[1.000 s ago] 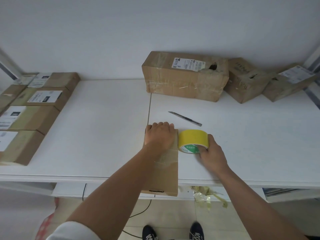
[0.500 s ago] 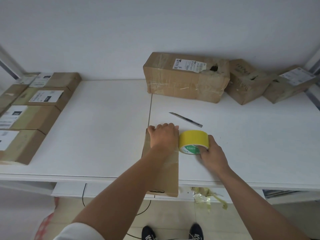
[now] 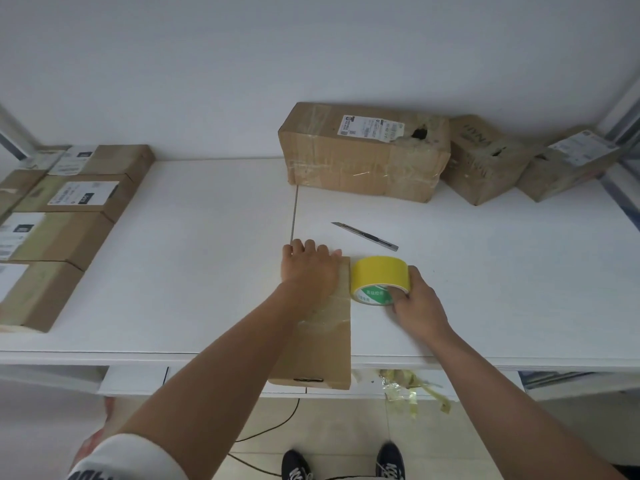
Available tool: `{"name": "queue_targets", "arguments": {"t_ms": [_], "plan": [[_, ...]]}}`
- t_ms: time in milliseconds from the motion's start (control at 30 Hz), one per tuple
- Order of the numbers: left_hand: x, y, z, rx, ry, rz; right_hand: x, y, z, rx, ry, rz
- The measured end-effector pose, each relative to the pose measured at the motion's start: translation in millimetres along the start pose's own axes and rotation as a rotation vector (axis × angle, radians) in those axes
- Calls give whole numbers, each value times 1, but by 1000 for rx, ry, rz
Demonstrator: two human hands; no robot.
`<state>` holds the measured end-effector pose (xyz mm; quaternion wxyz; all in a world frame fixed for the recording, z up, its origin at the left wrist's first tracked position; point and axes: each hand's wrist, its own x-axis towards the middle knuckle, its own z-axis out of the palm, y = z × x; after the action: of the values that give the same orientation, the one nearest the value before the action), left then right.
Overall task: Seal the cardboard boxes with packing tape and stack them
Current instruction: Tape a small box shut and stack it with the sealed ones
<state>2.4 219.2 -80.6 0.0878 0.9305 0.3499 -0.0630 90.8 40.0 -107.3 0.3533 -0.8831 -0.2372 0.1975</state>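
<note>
A utility knife [image 3: 364, 236] lies on the white table [image 3: 207, 237]; a black cable [image 3: 273, 427] crosses the floor [image 3: 329, 427].

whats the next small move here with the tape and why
Probably lift the yellow tape roll off the table and bring it over the flat cardboard box to start a strip. The right hand grips the roll right beside the box, with fingers in its core, while the left hand presses the box's far end down, steadying it. The utility knife lies untouched beyond.
</note>
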Motion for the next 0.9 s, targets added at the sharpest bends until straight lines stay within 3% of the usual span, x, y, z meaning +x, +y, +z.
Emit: {"name": "queue_targets", "arguments": {"t_ms": [467,633,733,800,900], "plan": [[-2,18,1,-153,64,-64,0,-7,-10,11,-39,28],[1,19,-18,-616,29,-69,-2,-40,-34,478,130,-51],[-12,26,-17,-1272,27,-155,-8,-62,-34,620,-9,-95],[-19,30,-12,-1455,23,-156,-10,-69,-23,631,-164,-114],[-27,28,-9,-1710,-55,-112,-8,-77,-8,575,-132,-103]]}}
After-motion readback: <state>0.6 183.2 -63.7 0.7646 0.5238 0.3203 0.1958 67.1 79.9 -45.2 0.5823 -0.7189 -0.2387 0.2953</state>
